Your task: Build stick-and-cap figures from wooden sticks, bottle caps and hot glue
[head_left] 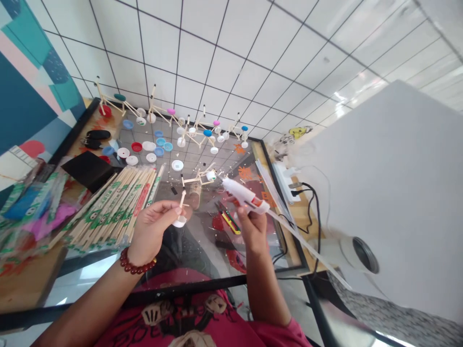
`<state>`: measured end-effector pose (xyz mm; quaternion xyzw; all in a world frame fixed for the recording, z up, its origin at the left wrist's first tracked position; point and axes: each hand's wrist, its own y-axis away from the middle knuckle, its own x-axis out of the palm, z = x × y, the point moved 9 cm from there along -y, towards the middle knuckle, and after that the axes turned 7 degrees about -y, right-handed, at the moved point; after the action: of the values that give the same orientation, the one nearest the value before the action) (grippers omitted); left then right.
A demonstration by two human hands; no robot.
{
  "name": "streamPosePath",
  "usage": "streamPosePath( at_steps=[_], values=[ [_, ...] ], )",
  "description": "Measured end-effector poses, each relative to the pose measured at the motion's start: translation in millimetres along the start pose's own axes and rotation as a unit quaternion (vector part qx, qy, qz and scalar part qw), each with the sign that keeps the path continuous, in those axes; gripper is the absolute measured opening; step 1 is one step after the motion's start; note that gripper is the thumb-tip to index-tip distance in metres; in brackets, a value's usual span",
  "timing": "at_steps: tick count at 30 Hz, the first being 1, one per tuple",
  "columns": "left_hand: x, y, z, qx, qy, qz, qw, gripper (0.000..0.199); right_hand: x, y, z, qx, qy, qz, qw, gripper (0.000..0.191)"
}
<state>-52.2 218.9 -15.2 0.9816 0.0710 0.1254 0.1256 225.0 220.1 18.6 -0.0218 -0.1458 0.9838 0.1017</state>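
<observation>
My left hand [155, 221] pinches a stick model [195, 182] of pale wooden sticks between thumb and fingers. Close under those fingers is a white bottle cap [180, 221], and another white cap [211, 176] sits at the model's far right end. A white hot glue gun [244, 195] is gripped in my right hand [253, 226], its nozzle pointing left, close beside that right-hand cap. Whether the nozzle touches the cap I cannot tell. From the gun's rear a long, pale glue stick [307, 248] trails out.
Several finished-looking stick models [193, 132] line the glass table's back edge. Loose caps [159, 144] lie before them. Wrapped chopsticks [115, 207] and a black box [88, 169] are at left. A yellow utility knife [231, 224] lies between my hands; a power strip [287, 183] is at right.
</observation>
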Motion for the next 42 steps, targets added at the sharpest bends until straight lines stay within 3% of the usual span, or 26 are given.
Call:
streamPosePath(
  at_steps=[4,7,10,13,17,22,26,28,30,32,34,36,37,39,42],
  values=[
    [-2.7,-0.4,2.4,0.001,0.01,-0.007,1.0,0.018,-68.3,-48.7,-0.2,-0.024,0.109,-0.088,0.99,0.034],
    [-3.0,0.0,3.9,0.004,0.014,-0.008,1.0,0.019,-112.4,-90.9,-23.3,0.002,0.184,-0.116,0.976,0.04],
    [-3.1,0.6,5.5,0.001,0.019,-0.006,1.0,0.021,-138.6,-119.1,-63.3,0.062,0.222,-0.137,0.963,0.049],
    [-1.3,0.8,6.5,-0.001,0.03,0.006,1.0,0.024,-144.9,-128.2,-96.1,0.093,0.235,-0.138,0.958,0.056],
    [-0.1,0.0,6.2,0.0,0.024,0.007,1.0,0.028,-144.7,-124.9,-113.2,0.11,0.264,-0.13,0.949,0.064],
    [3.1,-0.1,6.7,-0.012,0.03,0.014,0.999,0.027,-150.8,-120.0,-103.2,0.118,0.309,-0.088,0.94,0.068],
    [4.0,0.4,6.9,-0.015,0.048,0.026,0.998,0.029,-151.7,-97.5,-71.8,0.097,0.425,-0.012,0.9,0.064],
    [3.2,0.4,7.0,-0.019,0.059,0.023,0.998,0.027,-138.7,-71.7,-44.1,0.061,0.474,0.0,0.879,0.059],
    [3.2,0.3,6.8,-0.024,0.069,0.019,0.997,0.023,-108.7,-38.8,-6.4,-0.018,0.464,-0.024,0.885,0.054],
    [4.8,0.7,4.1,-0.019,0.07,0.017,0.997,0.02,-61.3,-6.8,21.9,-0.074,0.379,-0.02,0.922,0.035],
    [7.9,1.6,-1.3,0.001,0.066,0.02,0.998,0.018,-1.2,13.7,36.0,-0.098,0.266,0.05,0.958,0.016],
    [11.6,3.0,-5.5,0.016,0.061,0.028,0.998,0.017,49.3,20.8,44.5,-0.114,0.18,0.113,0.97,0.011],
    [13.0,3.7,-6.2,0.016,0.06,0.031,0.998,0.017,64.4,19.5,47.4,-0.121,0.151,0.119,0.974,0.012],
    [14.2,4.7,-5.6,0.004,0.067,0.031,0.997,0.018,80.1,13.3,51.2,-0.141,0.118,0.118,0.976,0.014],
    [15.3,5.7,-1.7,-0.04,0.111,0.023,0.993,0.021,83.2,8.7,48.7,-0.157,0.093,0.111,0.977,0.012]
  ],
)
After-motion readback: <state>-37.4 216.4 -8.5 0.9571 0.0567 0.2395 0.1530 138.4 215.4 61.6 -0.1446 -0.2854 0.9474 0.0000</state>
